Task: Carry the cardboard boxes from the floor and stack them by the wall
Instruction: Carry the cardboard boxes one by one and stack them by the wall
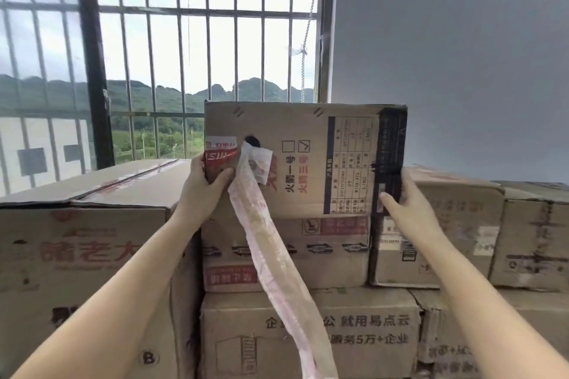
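Observation:
A brown cardboard box [308, 132] with printed labels and a hole in its front sits on top of the stack, in front of the barred window. My left hand [203, 184] grips its lower left corner, thumb on the front face. At the box's right edge, my right hand [400, 197] holds on with the thumb on the dark printed strip. A long strip of loose tape [271, 255] hangs from the front of the box down between my arms. The box rests on another carton [286, 255] with red labels.
A large carton [83, 243] stands at the left, nearly as high as the held box's base. More cartons [462, 224] sit at the right against the grey wall [446, 55]. A wide carton [363, 332] forms the bottom row. The window bars [184, 40] are behind.

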